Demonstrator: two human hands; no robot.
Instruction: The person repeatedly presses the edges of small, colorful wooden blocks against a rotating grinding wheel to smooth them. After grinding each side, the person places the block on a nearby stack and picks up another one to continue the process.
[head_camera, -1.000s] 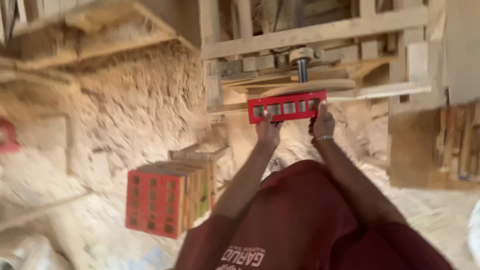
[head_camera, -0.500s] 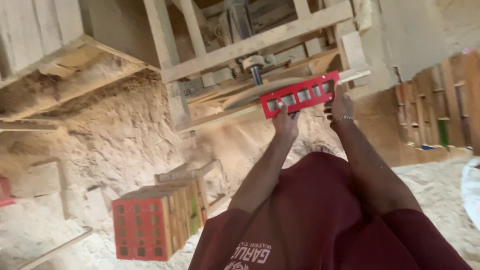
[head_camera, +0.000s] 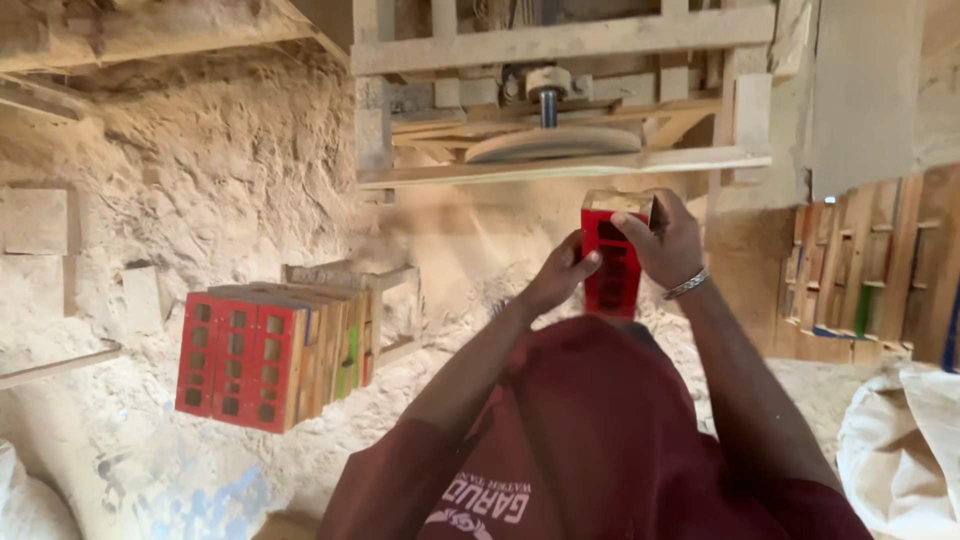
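both hands (left hand (head_camera: 556, 277), right hand (head_camera: 668, 240)) apparently clasp upright red wooden block (head_camera: 612, 262).

A small woodworking workshop, thick with sawdust. A rough timber frame (head_camera: 560, 40) carries a flat round sanding disc (head_camera: 553, 144) on a metal spindle (head_camera: 548, 105), the machine at the centre of the room. Pale sawdust (head_camera: 210, 180) lies heaped in drifts over the ground and against the walls. A stack of red-painted wooden blocks (head_camera: 245, 360) with rows of small rectangular holes stands on the dust, unpainted and coloured pieces packed behind them. More slatted wooden pieces (head_camera: 860, 270) lean at the right, beside a light sack (head_camera: 900, 450). Offcuts of plank (head_camera: 35, 220) sit half buried at the left.
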